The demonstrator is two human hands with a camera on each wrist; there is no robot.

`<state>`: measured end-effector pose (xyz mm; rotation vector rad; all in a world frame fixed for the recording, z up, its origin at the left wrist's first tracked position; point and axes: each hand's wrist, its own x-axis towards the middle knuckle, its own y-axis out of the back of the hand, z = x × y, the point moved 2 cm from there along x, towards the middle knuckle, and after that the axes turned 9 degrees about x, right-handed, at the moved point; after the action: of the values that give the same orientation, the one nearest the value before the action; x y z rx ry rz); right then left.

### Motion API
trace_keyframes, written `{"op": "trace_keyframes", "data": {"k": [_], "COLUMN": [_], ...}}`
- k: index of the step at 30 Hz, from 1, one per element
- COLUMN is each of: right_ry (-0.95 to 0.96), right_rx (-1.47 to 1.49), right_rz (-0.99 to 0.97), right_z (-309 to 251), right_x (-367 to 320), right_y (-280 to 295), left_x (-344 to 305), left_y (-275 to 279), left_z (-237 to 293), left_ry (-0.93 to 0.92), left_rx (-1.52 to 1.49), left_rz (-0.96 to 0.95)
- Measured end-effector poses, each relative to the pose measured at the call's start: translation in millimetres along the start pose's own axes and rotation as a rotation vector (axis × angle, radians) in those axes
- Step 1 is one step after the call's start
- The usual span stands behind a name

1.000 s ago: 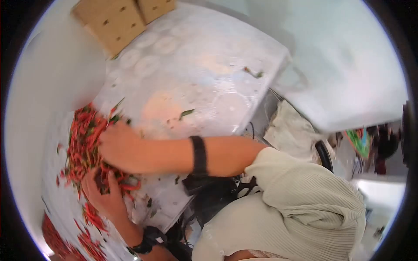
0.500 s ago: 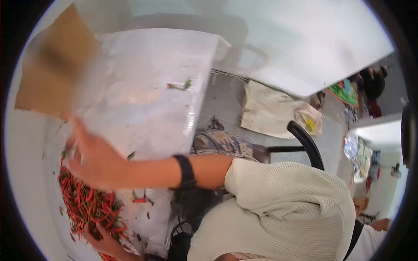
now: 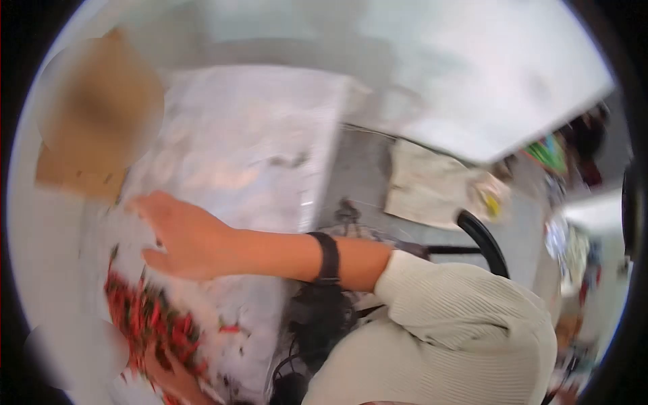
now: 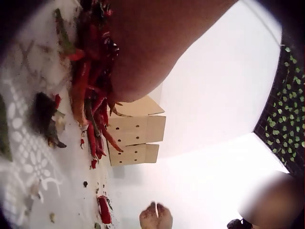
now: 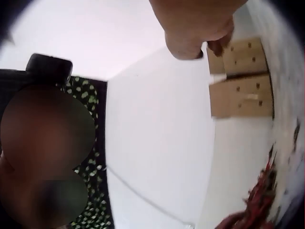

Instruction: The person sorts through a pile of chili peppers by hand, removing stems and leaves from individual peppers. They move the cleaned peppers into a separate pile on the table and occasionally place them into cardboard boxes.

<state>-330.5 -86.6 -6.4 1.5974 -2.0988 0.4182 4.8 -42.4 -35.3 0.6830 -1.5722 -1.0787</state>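
Red chili peppers (image 3: 152, 317) with green ones among them lie heaped on the pale table covering at the lower left of the head view. My left hand (image 3: 174, 379) is low at the heap's near side, its thumb and fingers curved round some peppers, though blur hides the detail. In the left wrist view, peppers (image 4: 97, 112) lie against the hand (image 4: 143, 52), whose fingertips are hidden. Above the covering, past the heap, my right hand (image 3: 185, 236) is raised, thumb apart from its fingers. Nothing shows in it; in the right wrist view the hand (image 5: 200, 28) hangs over the boxes.
Cardboard boxes (image 3: 81, 172) with small holes stand at the table's far left, partly blurred. Loose bits of pepper and a stem (image 3: 290, 160) lie on the covering (image 3: 250, 115). Beyond the table edge are a pale cloth (image 3: 428, 182) and a black curved armrest (image 3: 482, 239).
My right hand has left the heap and moved up toward the boxes. My left hand stays at the peppers. The head view has shifted, bringing more floor and cloth into sight.
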Motion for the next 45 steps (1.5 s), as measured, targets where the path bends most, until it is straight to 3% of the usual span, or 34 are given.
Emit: {"op": "trace_keyframes", "data": {"k": [3, 5, 6, 8, 10, 13, 16, 23, 26, 29, 34, 37, 43, 45], "right_ry": [0.102, 0.225, 0.049, -0.259, -0.045, 0.162, 0.211, 0.201, 0.235, 0.379, 0.337, 0.383, 0.441, 0.412], "right_rx": [0.188, 0.159, 0.211, 0.281, 0.143, -0.020, -0.174, -0.449, -0.469, -0.442, -0.189, -0.363, -0.427, -0.320], "right_rz": [-0.469, -0.464, -0.610, -0.820, -0.487, -0.598, -0.808, -0.836, -0.806, -0.621, -0.861, -1.042, -0.990, -0.855], "right_z": [-31.3, -22.9, -28.1, -24.7, 29.0, 40.1, 30.4, 15.6, 12.1, 0.1, -28.9, -40.7, -28.1, -32.7], "right_x": [-6.1, 5.3, 17.6, 33.9, 14.2, -10.4, -15.2, -9.5, -7.5, -10.4, -48.3, -69.5, -59.9, -54.0], "right_y": [-85.6, -122.8, -133.2, -145.3, -174.6, -161.1, -152.1, -144.6, -143.8, -144.6, -151.1, -160.6, -155.2, -152.4], "left_x": [-17.0, 1.3, -5.1, -15.0, -22.2, -20.5, -20.6, -17.7, -14.9, -15.7, -14.3, -13.9, -17.3, -19.6], "left_y": [31.4, 24.2, 25.5, 25.7, 20.6, 25.3, 23.1, 28.9, 27.8, 25.1, 31.7, 32.7, 23.2, 25.0], "left_z": [3.0, 18.8, 5.2, -4.6, -18.3, -17.4, -20.5, -16.6, -12.6, -13.4, -6.7, -5.3, -11.0, -15.9], "left_ry": [0.217, 0.198, 0.236, 0.431, 0.599, 0.668, 0.720, 0.746, 0.779, 0.732, 0.740, 0.747, 0.865, 0.861], "left_rx": [-0.116, -0.268, -0.172, -0.383, -0.566, -0.866, -1.169, -1.539, -1.591, -1.640, -1.528, -1.498, -1.629, -1.691], "left_rz": [0.073, 0.218, 0.275, 0.364, 0.476, 0.486, 0.393, 0.157, 0.156, 0.146, 0.159, 0.168, 0.219, 0.171]}}
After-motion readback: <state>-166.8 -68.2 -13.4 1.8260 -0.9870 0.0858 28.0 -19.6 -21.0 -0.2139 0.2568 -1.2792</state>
